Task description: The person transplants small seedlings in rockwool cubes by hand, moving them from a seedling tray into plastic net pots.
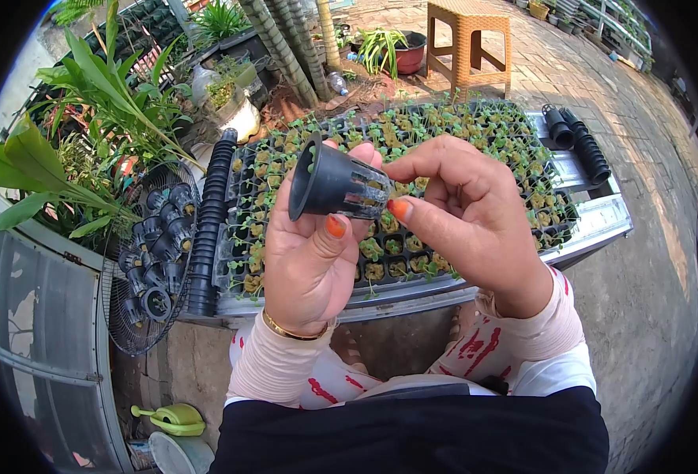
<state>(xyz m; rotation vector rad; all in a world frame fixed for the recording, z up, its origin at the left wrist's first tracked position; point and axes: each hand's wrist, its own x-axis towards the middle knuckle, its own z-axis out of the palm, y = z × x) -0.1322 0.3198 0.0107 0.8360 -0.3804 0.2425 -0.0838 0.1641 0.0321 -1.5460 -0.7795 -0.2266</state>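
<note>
A black net pot (339,183) lies on its side in my left hand (311,265), with its wide rim facing left. The left thumb presses its lower side, and the other fingers wrap behind it. A bit of green shows inside the rim, and pale yellow shows through the slots. My right hand (471,217) has thumb and index finger at the slotted base, one on each side of it; any small piece between the tips is hidden. Below both hands is a seedling tray (238,237) full of small sprouts in brownish plugs.
A wire basket (114,296) of filled net pots stands left, beside a long stack of nested pots (207,225). More black pots (586,150) lie right on the metal table (602,217). Behind are a woven stool (469,47) and plants; a green watering can (179,419) is lower left.
</note>
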